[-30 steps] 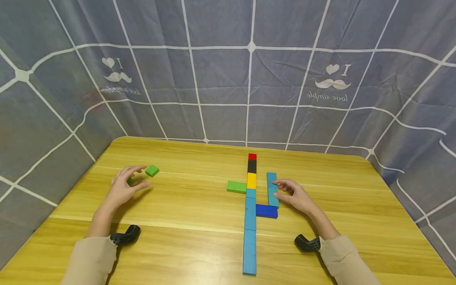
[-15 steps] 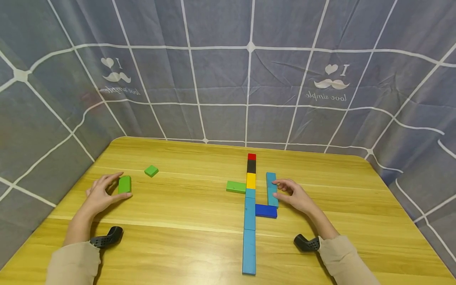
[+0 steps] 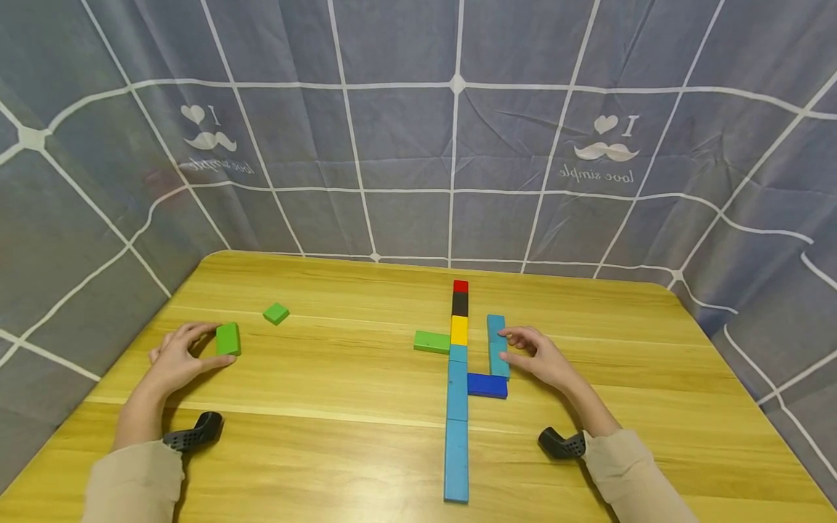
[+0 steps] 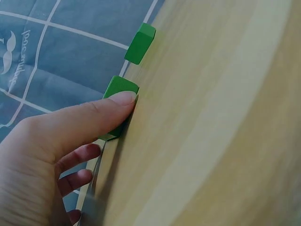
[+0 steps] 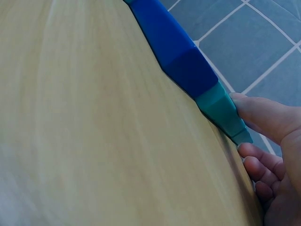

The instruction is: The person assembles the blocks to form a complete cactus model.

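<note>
On the left side of the table, my left hand (image 3: 179,359) pinches a green block (image 3: 228,338) between thumb and forefinger. The left wrist view shows the thumb (image 4: 94,120) lying against that block's side. A smaller green block (image 3: 276,314) lies a little farther back, apart from the hand. My right hand (image 3: 539,356) rests beside two light blue blocks (image 3: 498,357) set end to end, its thumb and forefinger tips at their right side. In the right wrist view the thumb tip meets the near light blue block (image 5: 221,107), and the other fingers are loosely bent.
A row of light blue blocks (image 3: 457,457), a yellow block (image 3: 460,330), a black block (image 3: 461,303) and a red block (image 3: 461,286) runs away from me. A green block (image 3: 431,341) joins its left side, a dark blue block (image 3: 487,386) its right. A grey curtain (image 3: 392,145) hangs behind.
My left hand has moved left and toward me from near the small green block, and now holds the larger green block. The right hand has stayed in place.
</note>
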Motion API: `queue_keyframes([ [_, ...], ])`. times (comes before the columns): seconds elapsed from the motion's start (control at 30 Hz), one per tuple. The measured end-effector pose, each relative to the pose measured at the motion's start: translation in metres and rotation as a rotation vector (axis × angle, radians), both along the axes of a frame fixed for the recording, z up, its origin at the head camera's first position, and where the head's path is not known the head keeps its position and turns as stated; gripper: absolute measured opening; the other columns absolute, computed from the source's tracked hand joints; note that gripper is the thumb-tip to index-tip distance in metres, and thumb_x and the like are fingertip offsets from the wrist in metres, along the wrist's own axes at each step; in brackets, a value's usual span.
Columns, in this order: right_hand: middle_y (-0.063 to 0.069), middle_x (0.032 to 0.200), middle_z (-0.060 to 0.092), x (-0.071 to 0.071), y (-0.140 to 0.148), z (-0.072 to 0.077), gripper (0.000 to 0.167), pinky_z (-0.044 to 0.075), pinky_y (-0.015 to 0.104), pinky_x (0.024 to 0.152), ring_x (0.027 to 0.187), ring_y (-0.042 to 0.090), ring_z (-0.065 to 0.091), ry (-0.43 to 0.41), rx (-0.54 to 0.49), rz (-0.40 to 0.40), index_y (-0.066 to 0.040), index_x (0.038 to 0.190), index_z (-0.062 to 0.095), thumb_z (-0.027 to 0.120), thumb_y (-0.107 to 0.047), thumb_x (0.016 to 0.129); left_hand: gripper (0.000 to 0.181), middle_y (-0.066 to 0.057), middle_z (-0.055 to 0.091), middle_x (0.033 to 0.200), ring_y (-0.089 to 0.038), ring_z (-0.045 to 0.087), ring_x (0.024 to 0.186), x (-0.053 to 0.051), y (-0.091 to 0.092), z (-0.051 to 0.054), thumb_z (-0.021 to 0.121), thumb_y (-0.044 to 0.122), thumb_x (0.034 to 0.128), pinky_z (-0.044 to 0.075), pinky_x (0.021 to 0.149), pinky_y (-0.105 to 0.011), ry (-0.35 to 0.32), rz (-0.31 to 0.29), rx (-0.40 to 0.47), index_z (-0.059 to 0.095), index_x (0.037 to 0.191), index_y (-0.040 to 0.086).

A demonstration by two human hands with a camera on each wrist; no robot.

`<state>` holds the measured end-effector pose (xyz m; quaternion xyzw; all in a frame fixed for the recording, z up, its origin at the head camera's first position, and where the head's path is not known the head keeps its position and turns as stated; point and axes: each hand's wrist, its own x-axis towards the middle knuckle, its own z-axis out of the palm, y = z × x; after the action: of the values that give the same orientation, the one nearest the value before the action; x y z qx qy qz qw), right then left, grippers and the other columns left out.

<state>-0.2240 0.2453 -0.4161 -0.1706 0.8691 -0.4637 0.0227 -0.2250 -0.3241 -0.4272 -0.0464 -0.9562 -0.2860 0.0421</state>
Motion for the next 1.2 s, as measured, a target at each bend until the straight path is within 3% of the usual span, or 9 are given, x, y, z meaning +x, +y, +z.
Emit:
queue_keyframes([
  [0.27,0.021,0.102,0.053,-0.001,0.000,0.001,0.037,0.039,0.031,0.077,0.092,0.033,0.046,0.001,0.002,-0.004,0.006,0.119,0.054,0.063,-0.005,0.084,0.076,-0.028,0.043,0.118,-0.050,0.031,0.111,-0.015,0.021,0.000,0.074,0.034,0.0750,0.008,0.088,-0.065,0.122,0.032,0.107,0.040,0.132,-0.004],
  [0.57,0.020,0.102,0.052,-0.002,-0.001,0.000,0.037,0.038,0.029,0.076,0.093,0.034,0.046,-0.005,-0.004,-0.001,0.006,0.118,0.054,0.064,-0.005,0.084,0.067,-0.019,0.049,0.110,-0.039,0.039,0.102,-0.048,0.081,-0.002,0.079,0.024,0.0697,0.016,0.087,-0.057,0.273,-0.034,0.179,0.049,0.125,0.002],
  [0.93,0.023,0.100,0.051,-0.002,0.000,0.000,0.037,0.037,0.029,0.075,0.092,0.036,0.045,-0.005,-0.014,0.008,0.007,0.118,0.054,0.063,-0.004,0.084,0.069,-0.018,0.052,0.108,-0.034,0.042,0.102,-0.076,0.163,-0.005,0.082,0.023,0.0655,0.020,0.090,-0.052,0.276,-0.133,0.253,0.051,0.124,0.004],
  [1.2,0.022,0.100,0.051,-0.002,0.001,-0.001,0.037,0.037,0.030,0.075,0.091,0.035,0.045,-0.001,-0.013,0.009,0.006,0.118,0.054,0.063,-0.005,0.084,0.070,-0.015,0.055,0.107,-0.031,0.044,0.102,-0.090,0.214,-0.014,0.082,0.025,0.0661,0.022,0.092,-0.049,0.213,-0.182,0.292,0.052,0.126,0.003],
])
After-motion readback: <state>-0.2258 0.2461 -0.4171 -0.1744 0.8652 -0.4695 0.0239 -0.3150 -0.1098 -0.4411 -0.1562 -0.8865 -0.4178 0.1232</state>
